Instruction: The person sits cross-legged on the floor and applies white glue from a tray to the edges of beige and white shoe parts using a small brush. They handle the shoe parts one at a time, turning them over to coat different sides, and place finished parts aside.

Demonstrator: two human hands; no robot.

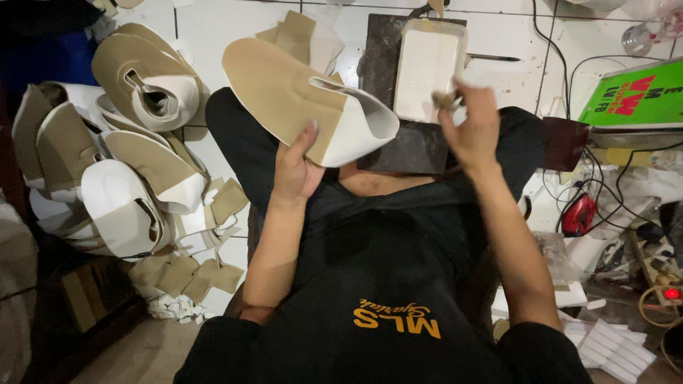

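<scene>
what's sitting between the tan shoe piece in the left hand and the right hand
In the head view, a white tray on a dark slab lies between the tan shoe piece and the right hand.

We are looking at a small shoe-making workshop: tan shoe uppers are piling on the left, cut scraps lying near, a glue tray sitting far.

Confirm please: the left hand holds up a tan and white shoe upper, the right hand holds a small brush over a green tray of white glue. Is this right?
Not quite. In the head view the tray is white, not green. The rest stands: the left hand holds up the tan and white shoe upper, and the right hand holds a small brush over it.
</scene>
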